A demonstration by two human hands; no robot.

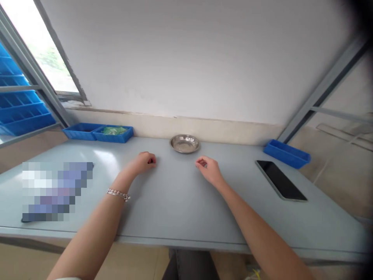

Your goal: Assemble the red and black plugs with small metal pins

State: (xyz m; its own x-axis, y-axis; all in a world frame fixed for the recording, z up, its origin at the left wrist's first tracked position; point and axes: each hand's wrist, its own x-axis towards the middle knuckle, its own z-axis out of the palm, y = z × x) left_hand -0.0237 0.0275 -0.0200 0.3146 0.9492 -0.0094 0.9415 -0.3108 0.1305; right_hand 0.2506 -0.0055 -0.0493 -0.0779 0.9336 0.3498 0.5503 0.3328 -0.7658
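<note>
My left hand [145, 162], with beaded bracelets at the wrist, is held low over the grey table, its fingers curled round toward the thumb. A dark spot shows in the gap between them; whether it is a small object or shadow I cannot tell. My right hand [208, 168] has thumb and fingertips brought together in a pinch, and anything between them is too small to make out. Beyond both hands, near the wall, a shallow round metal dish [184, 144] rests on the table, closest to my right hand and apart from it.
At the back left stand a blue bin [80, 134] and another blue bin [115, 139] holding green plastic packaging. A dark-screened tablet [280, 181] and a long blue bin [287, 153] lie on the right. A blurred-out flat item [58, 192] lies left. Metal posts flank the table [180, 210].
</note>
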